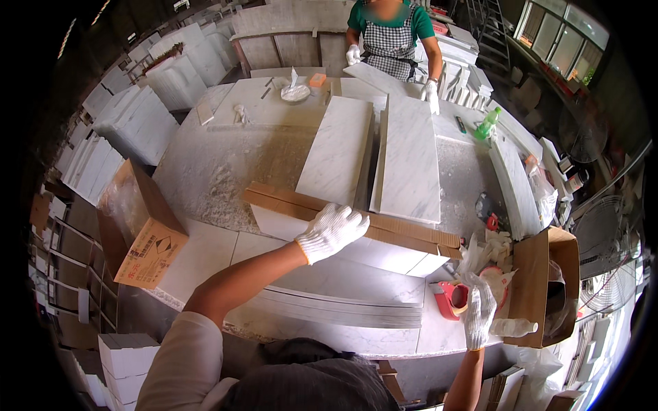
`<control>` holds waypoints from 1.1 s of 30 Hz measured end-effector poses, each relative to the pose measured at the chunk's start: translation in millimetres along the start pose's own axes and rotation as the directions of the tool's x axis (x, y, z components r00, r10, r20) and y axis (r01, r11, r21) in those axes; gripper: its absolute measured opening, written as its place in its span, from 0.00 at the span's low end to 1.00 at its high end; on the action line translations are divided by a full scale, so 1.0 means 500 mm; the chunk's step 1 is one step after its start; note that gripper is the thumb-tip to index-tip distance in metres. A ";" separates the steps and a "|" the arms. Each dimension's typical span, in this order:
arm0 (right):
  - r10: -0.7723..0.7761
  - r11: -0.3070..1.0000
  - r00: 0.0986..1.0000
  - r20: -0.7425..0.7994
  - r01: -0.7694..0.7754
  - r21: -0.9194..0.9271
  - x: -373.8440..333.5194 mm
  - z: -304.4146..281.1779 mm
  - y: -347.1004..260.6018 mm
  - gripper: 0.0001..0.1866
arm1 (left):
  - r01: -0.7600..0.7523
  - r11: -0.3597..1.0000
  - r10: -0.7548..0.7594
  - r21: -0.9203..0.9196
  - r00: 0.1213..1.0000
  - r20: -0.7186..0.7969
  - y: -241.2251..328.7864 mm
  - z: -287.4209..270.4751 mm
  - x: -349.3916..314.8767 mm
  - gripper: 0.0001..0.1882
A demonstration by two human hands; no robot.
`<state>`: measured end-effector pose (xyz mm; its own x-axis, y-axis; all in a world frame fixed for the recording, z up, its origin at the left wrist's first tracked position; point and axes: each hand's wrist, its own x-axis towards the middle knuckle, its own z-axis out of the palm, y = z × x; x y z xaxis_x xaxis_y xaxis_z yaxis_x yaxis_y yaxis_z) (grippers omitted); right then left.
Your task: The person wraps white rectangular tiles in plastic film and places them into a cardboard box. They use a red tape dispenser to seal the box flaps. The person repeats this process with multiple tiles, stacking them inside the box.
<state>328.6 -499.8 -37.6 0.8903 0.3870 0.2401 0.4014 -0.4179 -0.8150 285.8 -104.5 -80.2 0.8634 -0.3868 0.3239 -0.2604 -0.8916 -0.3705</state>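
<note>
My left hand [334, 231], in a white knit glove, lies on a brown cardboard strip [411, 234] with its fingers bent over it. The strip caps the top of a long row of white tiles [391, 255] standing on edge. Low at the right, my gloved right hand [480, 315] has its fingers stretched out and seems to hold nothing. Just left of it sits a red tape dispenser [450, 301]; I cannot tell if they touch. A clear plastic bottle [514, 327] lies to its right. Flat grey-white slabs [329, 305] are stacked nearer me.
Two marble slab stacks [336, 144] [409, 157] stand beyond the cardboard. A co-worker [391, 41] in white gloves holds a slab [387, 80] across the table. Open cartons [147, 253] [531, 281] flank the worktop. A green bottle [488, 123] stands at the far right.
</note>
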 end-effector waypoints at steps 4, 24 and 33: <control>-0.350 0.911 0.929 0.119 0.367 -0.186 0.056 -0.043 -0.161 0.22 | -0.033 0.999 0.033 0.011 0.997 -0.066 -0.032 -0.101 -0.020 0.22; -0.312 0.836 0.420 0.852 0.547 0.037 0.216 0.021 -0.491 0.38 | -0.197 0.962 0.254 0.189 0.899 -0.357 -0.334 -0.516 -0.063 0.18; -0.656 0.748 0.685 0.317 0.644 0.158 0.192 0.105 -0.448 0.25 | 0.184 0.982 -0.190 -0.049 0.931 -0.313 -0.401 -0.539 -0.111 0.22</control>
<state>313.1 -325.8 140.3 0.2778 0.7997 0.5322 0.8400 0.0666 -0.5385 173.9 32.4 210.8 0.7176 -0.2646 0.6442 -0.1183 -0.9579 -0.2616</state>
